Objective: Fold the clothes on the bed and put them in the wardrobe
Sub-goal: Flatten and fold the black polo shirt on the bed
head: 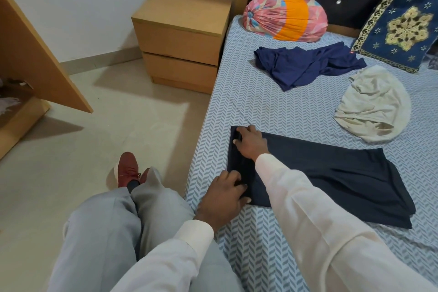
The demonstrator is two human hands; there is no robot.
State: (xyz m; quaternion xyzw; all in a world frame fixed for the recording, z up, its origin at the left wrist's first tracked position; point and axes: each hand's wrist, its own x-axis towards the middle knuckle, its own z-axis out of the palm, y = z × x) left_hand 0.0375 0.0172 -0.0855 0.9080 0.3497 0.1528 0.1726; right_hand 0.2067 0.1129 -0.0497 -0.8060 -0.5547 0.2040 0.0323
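A dark navy pair of trousers (331, 173) lies flat on the blue patterned bed (272, 106), folded lengthwise, its narrow end toward the bed's left edge. My left hand (225, 194) grips the near corner of that end, fingers curled into the cloth. My right hand (248, 142) pinches the far corner of the same end. A crumpled blue shirt (308, 64) lies farther up the bed. A cream garment (372, 104) lies bunched to its right. The wardrobe (30, 61) stands at the left with its door open.
A wooden two-drawer nightstand (182, 38) stands beside the bed's head. A pink and orange bolster (284, 16) and a blue embroidered cushion (400, 28) rest against the dark headboard. My legs and a red shoe (128, 168) are on the tiled floor.
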